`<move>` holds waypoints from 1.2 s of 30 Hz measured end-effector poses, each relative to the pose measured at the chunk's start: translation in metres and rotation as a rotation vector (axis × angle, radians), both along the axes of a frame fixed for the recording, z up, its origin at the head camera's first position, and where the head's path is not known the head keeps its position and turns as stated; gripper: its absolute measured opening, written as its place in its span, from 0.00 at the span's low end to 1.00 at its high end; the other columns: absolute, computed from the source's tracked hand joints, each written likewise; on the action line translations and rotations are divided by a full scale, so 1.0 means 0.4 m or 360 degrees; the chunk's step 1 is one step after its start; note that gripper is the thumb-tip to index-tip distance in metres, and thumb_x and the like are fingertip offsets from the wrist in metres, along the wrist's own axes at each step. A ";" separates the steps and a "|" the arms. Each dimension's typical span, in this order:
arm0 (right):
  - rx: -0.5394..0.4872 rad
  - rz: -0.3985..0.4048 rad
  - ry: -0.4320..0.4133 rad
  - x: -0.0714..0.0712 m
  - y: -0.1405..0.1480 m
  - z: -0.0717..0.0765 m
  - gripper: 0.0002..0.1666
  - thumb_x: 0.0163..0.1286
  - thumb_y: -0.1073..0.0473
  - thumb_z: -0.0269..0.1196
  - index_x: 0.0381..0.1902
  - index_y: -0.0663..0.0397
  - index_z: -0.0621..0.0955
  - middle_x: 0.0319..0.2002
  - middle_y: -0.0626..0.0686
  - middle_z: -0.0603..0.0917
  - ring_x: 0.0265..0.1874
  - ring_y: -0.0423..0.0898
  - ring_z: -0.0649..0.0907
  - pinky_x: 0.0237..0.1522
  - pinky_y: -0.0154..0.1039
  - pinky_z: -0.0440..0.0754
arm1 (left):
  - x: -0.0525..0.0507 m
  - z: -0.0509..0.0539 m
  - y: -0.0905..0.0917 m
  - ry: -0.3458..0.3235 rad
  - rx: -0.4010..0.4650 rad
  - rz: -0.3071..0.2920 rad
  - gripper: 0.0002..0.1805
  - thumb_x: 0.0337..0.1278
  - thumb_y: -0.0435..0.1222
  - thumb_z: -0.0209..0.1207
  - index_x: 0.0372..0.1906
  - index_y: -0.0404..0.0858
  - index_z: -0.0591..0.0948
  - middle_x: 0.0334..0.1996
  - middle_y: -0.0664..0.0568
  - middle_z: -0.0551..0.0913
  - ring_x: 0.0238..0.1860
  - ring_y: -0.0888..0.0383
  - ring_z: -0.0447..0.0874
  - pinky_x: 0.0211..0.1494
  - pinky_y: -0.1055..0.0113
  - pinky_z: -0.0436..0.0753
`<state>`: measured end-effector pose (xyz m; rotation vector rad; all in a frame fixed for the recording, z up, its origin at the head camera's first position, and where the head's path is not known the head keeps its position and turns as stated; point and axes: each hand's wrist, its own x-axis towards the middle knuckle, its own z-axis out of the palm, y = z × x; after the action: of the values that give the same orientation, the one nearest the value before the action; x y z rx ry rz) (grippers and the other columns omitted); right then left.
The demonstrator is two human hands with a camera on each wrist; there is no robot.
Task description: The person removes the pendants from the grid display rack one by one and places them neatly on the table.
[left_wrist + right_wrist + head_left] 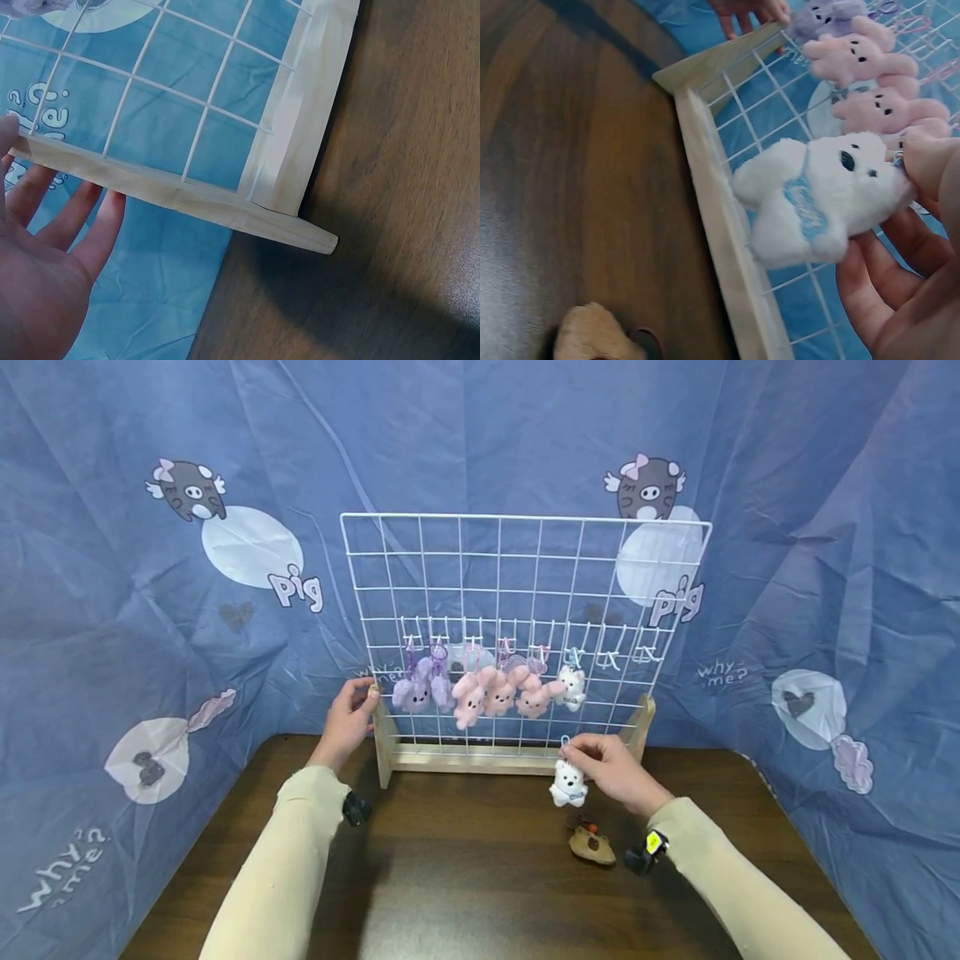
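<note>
The person seems to be hanging plush keychains along a white grid rack [498, 591], which is standing near the far edge of the surface [450, 877]. The right hand [615, 768] is pinching a white plush bear [568, 783] near its loop, holding it upright before the rack's lower right corner. The left hand [351, 720] is gripping the wooden upright [383, 745] at the rack's left edge, apparently steadying it. The next move likely calls for raising the loop onto a bare hook [608, 660] near the rack's right edge. A brown keychain [592, 846] is lying right of the surface's middle.
</note>
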<state>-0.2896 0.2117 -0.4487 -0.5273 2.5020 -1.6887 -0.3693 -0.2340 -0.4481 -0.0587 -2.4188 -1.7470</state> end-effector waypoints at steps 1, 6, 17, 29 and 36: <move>-0.0002 0.0009 -0.0010 0.000 -0.003 -0.007 0.14 0.81 0.59 0.61 0.48 0.68 0.85 0.35 0.53 0.86 0.33 0.40 0.82 0.35 0.35 0.85 | 0.000 0.001 0.000 -0.0004 -0.0002 0.0003 0.24 0.85 0.44 0.49 0.75 0.40 0.67 0.74 0.39 0.74 0.73 0.42 0.72 0.64 0.39 0.80; -0.0033 0.0039 -0.0095 0.002 -0.018 -0.037 0.16 0.81 0.60 0.61 0.50 0.72 0.84 0.37 0.53 0.86 0.36 0.41 0.83 0.39 0.37 0.87 | 0.001 0.005 0.003 -0.0007 0.0004 0.0013 0.24 0.85 0.44 0.49 0.75 0.40 0.68 0.74 0.39 0.74 0.72 0.42 0.73 0.63 0.40 0.80; -0.0052 0.0103 -0.0181 0.010 -0.044 -0.079 0.16 0.80 0.60 0.62 0.49 0.72 0.84 0.36 0.51 0.85 0.36 0.40 0.83 0.39 0.37 0.88 | -0.002 0.006 0.004 -0.0008 -0.0014 0.0027 0.24 0.84 0.45 0.50 0.75 0.41 0.68 0.73 0.39 0.75 0.72 0.42 0.74 0.62 0.41 0.81; 0.0142 0.0152 -0.0144 0.009 -0.067 -0.122 0.13 0.80 0.57 0.63 0.45 0.63 0.87 0.38 0.52 0.86 0.35 0.41 0.82 0.41 0.47 0.89 | 0.008 0.008 0.002 -0.0031 -0.0018 0.0009 0.26 0.85 0.45 0.49 0.78 0.41 0.66 0.76 0.36 0.69 0.74 0.40 0.70 0.66 0.39 0.79; 0.0190 0.0197 -0.0215 0.012 -0.083 -0.145 0.11 0.80 0.58 0.63 0.42 0.61 0.87 0.39 0.53 0.87 0.37 0.43 0.84 0.44 0.53 0.89 | 0.009 0.011 0.006 -0.0003 0.0003 0.0005 0.25 0.84 0.43 0.49 0.76 0.40 0.67 0.74 0.37 0.73 0.72 0.40 0.72 0.64 0.40 0.80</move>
<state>-0.2848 0.1784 -0.5069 -0.5264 2.4033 -1.4694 -0.3656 -0.2315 -0.4438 -0.0533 -2.4174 -1.7488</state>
